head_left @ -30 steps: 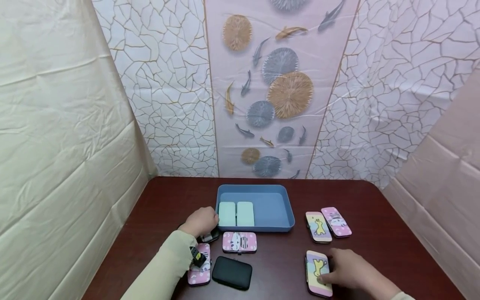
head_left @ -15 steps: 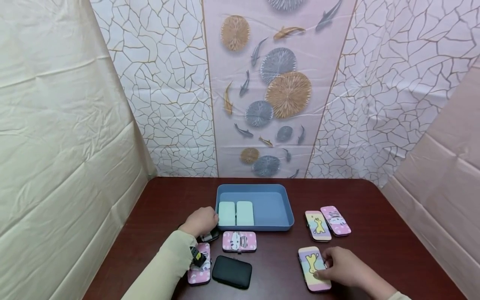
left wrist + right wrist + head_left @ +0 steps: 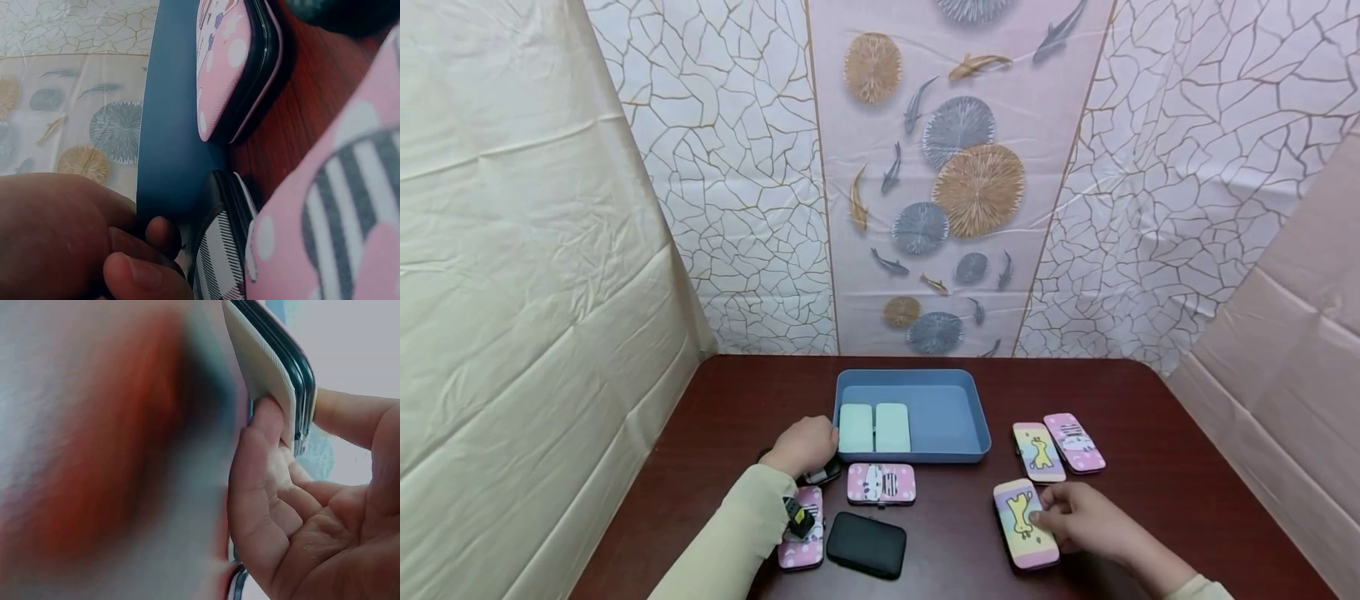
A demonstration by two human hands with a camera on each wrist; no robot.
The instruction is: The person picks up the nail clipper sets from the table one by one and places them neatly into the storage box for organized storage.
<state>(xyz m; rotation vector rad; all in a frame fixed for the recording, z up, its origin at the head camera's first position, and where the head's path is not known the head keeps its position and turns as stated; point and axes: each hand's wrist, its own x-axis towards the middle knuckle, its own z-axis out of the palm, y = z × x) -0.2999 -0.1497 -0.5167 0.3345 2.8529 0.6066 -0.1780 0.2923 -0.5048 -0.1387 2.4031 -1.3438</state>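
Observation:
My right hand (image 3: 1078, 521) pinches a flat giraffe-print case (image 3: 1022, 521), yellow and lilac, between thumb and fingers. In the right wrist view the case (image 3: 265, 369) is seen edge-on, with the thumb on one face and fingers on the other. My left hand (image 3: 805, 446) rests by the left front corner of the blue tray (image 3: 982, 425), fingers loosely curled. A black case with a black-and-white pattern (image 3: 219, 256) lies right by those fingers (image 3: 147, 278), partly hidden under the hand in the head view. Two pale mint cases (image 3: 855, 429) lie side by side in the tray.
In front of the tray lies a pink cat-print case (image 3: 882, 484), with a plain black case (image 3: 867, 544) nearer me. Another pink case (image 3: 805, 550) is partly under my left wrist. At right, a second giraffe case (image 3: 1039, 452) lies beside a pink case (image 3: 1075, 442).
My right hand has drawn the giraffe case left and away from me, tilting it along the way. The left hand and the other cases have stayed put.

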